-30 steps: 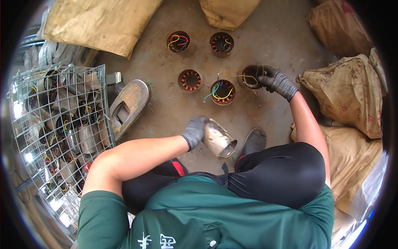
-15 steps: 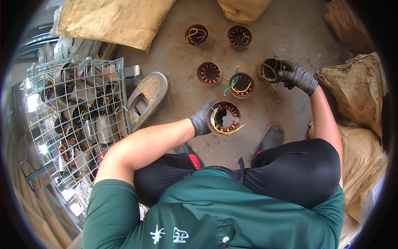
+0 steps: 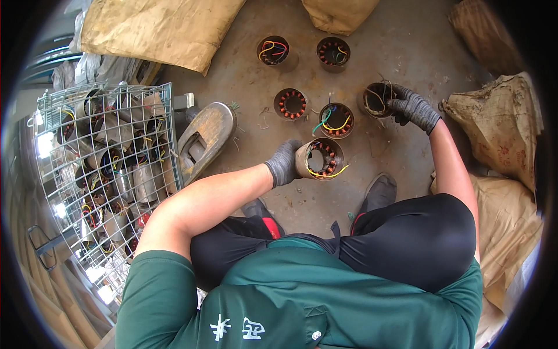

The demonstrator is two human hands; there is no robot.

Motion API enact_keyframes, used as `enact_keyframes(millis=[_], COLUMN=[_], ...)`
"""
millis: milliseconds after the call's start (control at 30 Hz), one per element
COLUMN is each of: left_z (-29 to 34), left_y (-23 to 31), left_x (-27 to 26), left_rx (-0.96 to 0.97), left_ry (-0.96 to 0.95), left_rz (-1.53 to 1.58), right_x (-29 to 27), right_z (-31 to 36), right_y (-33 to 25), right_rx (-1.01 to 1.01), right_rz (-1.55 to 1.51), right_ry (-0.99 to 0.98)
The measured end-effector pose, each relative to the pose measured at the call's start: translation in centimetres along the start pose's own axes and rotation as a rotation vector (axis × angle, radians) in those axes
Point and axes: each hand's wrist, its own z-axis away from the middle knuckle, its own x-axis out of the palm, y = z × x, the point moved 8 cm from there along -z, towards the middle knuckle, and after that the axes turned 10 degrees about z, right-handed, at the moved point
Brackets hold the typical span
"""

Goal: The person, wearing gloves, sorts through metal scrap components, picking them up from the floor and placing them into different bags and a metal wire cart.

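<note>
My left hand [image 3: 283, 163], in a dark grey glove, is closed around the side of a motor stator [image 3: 332, 158]. This metal cylinder is tilted, with copper windings inside and a yellow wire trailing over its rim. At the right my gloved right hand [image 3: 414, 109] grips the rim of another wire-trailing stator [image 3: 369, 105], whose inside is dark. Between the hands stands a stator with green and yellow wires [image 3: 340, 134]. Just left of that one is a stator with bare orange-brown windings [image 3: 280, 105].
Two more stators, one with red and yellow wires [image 3: 272, 61] and one darker [image 3: 333, 66], stand farther off on the floor [image 3: 378, 157]. A wire cage [image 3: 116, 148] full of stators and a worn pallet-truck fork [image 3: 218, 136] are at left. Brown sacks [image 3: 494, 125] lie around.
My left hand has tipped its stator, so more of the outer shell shows and the opening faces rightward. My right hand keeps its grip on the other stator, almost unmoved.
</note>
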Motion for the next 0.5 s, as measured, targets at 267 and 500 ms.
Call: enact_keyframes(millis=[267,500], left_z=[-1.3,10.1], left_y=[3.4,13.4], left_x=[-4.3,2.3], left_rx=[0.132,0.615], left_ry=[0.226,0.262], left_rz=[-0.068,-1.311], right_x=[1.1,2.6], right_z=[-1.0,-0.5], right_y=[-0.8,-1.1], right_rx=[-0.084,-0.067], right_rz=[0.023,0.072], right_ry=[0.019,-0.021])
